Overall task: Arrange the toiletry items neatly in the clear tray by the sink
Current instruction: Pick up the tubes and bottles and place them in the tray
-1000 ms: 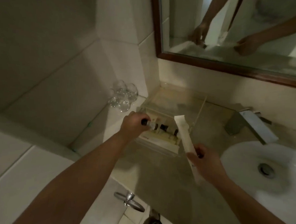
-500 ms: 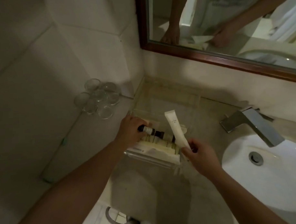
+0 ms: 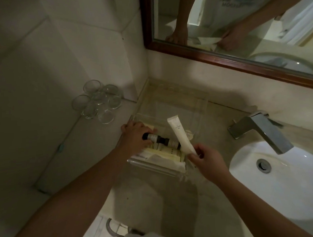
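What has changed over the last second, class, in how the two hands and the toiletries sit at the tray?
The right hand has carried the white tube closer over the clear tray; nothing was let go. The left hand still grips the small dark-capped bottle at the tray's left end, and the other bottles lie inside as before. The glasses are unmoved.

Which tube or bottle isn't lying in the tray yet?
The white tube. The right hand holds it up by its bottom end, tilted over the clear tray, while the dark-capped bottles lie flat inside.
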A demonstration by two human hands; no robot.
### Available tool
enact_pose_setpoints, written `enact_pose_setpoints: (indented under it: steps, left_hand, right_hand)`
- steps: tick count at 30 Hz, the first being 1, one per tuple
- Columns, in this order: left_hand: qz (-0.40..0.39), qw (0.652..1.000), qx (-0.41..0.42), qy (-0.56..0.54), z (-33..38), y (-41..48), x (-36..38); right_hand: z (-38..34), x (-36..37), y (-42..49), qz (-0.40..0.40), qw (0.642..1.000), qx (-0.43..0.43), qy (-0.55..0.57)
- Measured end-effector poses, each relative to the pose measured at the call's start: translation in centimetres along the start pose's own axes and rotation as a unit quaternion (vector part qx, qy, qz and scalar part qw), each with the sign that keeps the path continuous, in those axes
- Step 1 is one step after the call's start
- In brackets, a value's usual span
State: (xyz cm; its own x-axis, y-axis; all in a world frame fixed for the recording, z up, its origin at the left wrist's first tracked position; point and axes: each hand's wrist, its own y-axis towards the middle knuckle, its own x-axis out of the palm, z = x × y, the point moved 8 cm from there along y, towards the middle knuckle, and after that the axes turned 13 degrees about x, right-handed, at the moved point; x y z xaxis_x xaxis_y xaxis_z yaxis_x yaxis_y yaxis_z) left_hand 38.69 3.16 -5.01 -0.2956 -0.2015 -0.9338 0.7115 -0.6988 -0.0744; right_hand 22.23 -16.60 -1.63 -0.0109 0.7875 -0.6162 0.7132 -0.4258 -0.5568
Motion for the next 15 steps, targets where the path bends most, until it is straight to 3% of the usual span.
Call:
enact_pose_setpoints:
  steps: [4, 8, 10, 11, 12, 13, 15]
  left_hand:
    - [0.006, 1.000, -0.011, -0.014, 0.0, -0.3, 0.0]
    - [0.036, 0.994, -0.075, -0.065, -0.2, -0.9, -1.7]
    - [0.129, 0.963, -0.112, -0.208, 0.0, -1.7, -4.3]
    - [0.176, 0.928, -0.131, -0.302, 0.3, -2.1, -5.8]
    - [0.205, 0.894, -0.141, -0.372, 1.0, -2.2, -7.1]
    - [0.206, 0.882, -0.132, -0.402, 2.2, -2.1, -8.5]
    - [0.111, 0.940, -0.047, -0.319, 5.4, -1.0, -10.4]
  right_hand:
    - [-0.7, -0.7, 0.5, 0.007, 0.999, -0.018, -0.028]
    - [-1.5, -1.0, 0.8, 0.009, 0.997, -0.037, -0.060]
    - [-2.2, -1.1, 0.7, 0.010, 0.995, -0.050, -0.082]
    - [-2.6, -1.1, 0.6, 0.009, 0.993, -0.062, -0.098]
    - [-3.2, -1.1, 0.4, 0.009, 0.990, -0.077, -0.116]
    - [-4.0, -1.1, 0.2, 0.010, 0.986, -0.095, -0.137]
    - [-5.9, -1.1, -0.5, 0.017, 0.972, -0.145, -0.183]
